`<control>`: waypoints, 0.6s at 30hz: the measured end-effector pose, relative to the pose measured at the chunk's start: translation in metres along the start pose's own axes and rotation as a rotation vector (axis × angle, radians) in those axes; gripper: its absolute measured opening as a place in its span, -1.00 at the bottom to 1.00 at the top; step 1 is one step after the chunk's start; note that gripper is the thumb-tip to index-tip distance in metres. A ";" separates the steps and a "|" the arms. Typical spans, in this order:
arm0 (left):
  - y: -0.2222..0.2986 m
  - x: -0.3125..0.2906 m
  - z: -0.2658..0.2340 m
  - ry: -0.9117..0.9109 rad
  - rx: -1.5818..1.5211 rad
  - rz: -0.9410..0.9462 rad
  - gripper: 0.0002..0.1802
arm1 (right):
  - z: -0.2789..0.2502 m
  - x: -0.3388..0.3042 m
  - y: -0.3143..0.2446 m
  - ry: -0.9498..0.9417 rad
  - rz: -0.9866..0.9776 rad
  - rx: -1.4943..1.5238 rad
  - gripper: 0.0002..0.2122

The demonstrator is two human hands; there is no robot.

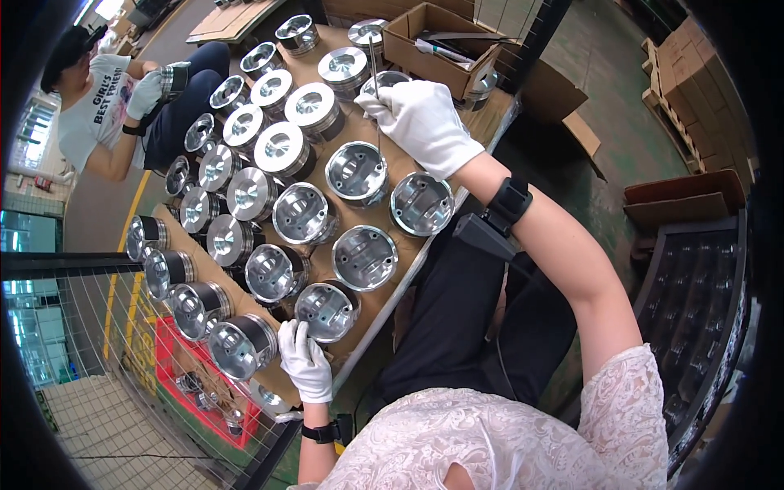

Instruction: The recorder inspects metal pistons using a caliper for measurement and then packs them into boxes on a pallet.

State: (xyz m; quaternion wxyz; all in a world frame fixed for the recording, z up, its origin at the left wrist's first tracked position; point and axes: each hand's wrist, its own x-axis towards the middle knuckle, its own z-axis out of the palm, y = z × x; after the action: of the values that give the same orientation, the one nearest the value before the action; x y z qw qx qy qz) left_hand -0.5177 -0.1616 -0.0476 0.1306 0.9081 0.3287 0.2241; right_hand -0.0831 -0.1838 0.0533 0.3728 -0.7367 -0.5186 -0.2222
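Observation:
My right hand (420, 122), in a white glove, is closed around a thin metal rod (373, 61). The rod stands nearly upright, its lower end reaching down to a hollow-side-up piston (357, 172). At the near end of the table, my left hand (306, 363), also gloved in white, has its fingers stretched out. Its fingertips are at the edge of another piston (327, 311), beside a piston lying on its side (243, 346). More pistons with hollow side up, such as this piston (365, 257), stand between my hands.
Several pistons with flat crowns up (284, 149) crowd the cardboard-covered table (343, 220). A cardboard box (441, 45) stands at the far right corner. Below, at left, sits a red crate (175, 367) behind wire mesh. Across the table, a gloved co-worker (110, 106) holds a piston.

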 end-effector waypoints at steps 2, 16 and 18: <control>-0.001 -0.001 -0.002 -0.002 0.009 -0.012 -0.63 | 0.003 -0.001 -0.006 -0.041 0.031 0.037 -0.71; 0.000 -0.001 0.000 -0.015 -0.005 -0.030 -0.61 | 0.028 0.029 -0.004 -0.095 0.020 -0.031 -0.70; 0.000 -0.001 0.001 -0.012 -0.016 -0.034 -0.61 | 0.042 0.026 0.000 -0.085 0.010 -0.034 -0.71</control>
State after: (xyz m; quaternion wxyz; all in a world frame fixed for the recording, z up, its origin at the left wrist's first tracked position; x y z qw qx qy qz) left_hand -0.5176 -0.1624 -0.0481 0.1436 0.9027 0.3415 0.2188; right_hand -0.0760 -0.1355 0.0455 0.3388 -0.7543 -0.5265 -0.1977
